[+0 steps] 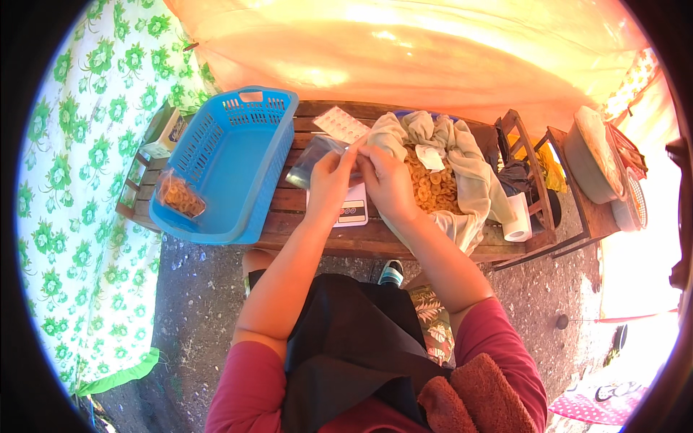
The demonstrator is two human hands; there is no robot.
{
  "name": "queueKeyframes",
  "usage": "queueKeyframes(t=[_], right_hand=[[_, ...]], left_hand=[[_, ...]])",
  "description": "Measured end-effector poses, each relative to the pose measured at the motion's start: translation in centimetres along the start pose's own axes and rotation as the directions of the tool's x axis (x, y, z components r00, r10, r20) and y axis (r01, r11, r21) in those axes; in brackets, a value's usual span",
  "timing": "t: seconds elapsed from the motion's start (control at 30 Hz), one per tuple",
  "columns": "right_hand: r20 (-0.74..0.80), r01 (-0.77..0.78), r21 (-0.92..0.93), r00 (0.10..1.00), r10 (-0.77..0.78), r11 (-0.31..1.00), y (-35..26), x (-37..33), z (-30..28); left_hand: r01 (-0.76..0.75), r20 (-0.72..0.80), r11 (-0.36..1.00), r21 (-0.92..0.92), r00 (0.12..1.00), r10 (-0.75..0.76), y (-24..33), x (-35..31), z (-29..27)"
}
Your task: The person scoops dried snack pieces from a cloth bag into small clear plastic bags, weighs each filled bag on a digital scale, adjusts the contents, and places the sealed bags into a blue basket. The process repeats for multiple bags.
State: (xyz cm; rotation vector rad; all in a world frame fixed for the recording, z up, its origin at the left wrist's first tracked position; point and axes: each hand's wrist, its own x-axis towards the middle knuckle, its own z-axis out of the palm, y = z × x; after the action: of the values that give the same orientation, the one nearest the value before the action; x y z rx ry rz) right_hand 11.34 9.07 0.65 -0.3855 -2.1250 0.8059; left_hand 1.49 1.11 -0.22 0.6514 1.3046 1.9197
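My left hand [330, 184] and my right hand [390, 186] meet over the wooden bench, fingertips pinched close together. Between them is the top of a clear plastic bag [309, 160], which spreads out to the left and looks flat. Exactly how each finger grips the film is too small to make out. Partly under my hands sits a white kitchen scale [352, 211]. Just beyond them lies a white sheet of round stickers [341, 125]. Beside my right hand, ring-shaped brown snacks [432, 189] fill a container lined with pale cloth [476, 169]; a small white piece [430, 157] rests on them.
At left on the bench [278, 224] stands a large blue plastic basket [238, 155] with one filled snack bag [180, 195] inside. A box [170, 133] is behind it. A white paper roll [517, 218] stands at right, near a wooden frame and a large tub [593, 155].
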Motion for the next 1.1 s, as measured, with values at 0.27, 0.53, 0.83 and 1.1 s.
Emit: queueKeyframes(t=[0.27,0.53,0.83,1.1], right_hand=[[-0.058,-0.224,0.225,0.968,0.242,0.948,1.5,1.7,0.8],[-0.273,-0.372,0.036,0.889,0.367,0.927,2.3,3.9,1.7],[-0.033,-0.025,-0.411,0.999,0.013,0.911,1.4,2.3,0.0],[0.217,-0.338,0.13,0.927,0.306,0.932,0.8,2.6,-2.0]], left_hand=[[-0.282,0.023,0.927,0.246,0.958,0.285,-1.4,1.0,0.5],[-0.364,-0.028,0.613,0.701,0.845,0.534,-3.6,2.6,0.4],[-0.116,-0.026,0.728,0.676,0.983,0.181,-0.9,3.9,-1.4],[-0.181,0.111,0.287,0.941,0.963,0.245,0.5,2.9,1.0]])
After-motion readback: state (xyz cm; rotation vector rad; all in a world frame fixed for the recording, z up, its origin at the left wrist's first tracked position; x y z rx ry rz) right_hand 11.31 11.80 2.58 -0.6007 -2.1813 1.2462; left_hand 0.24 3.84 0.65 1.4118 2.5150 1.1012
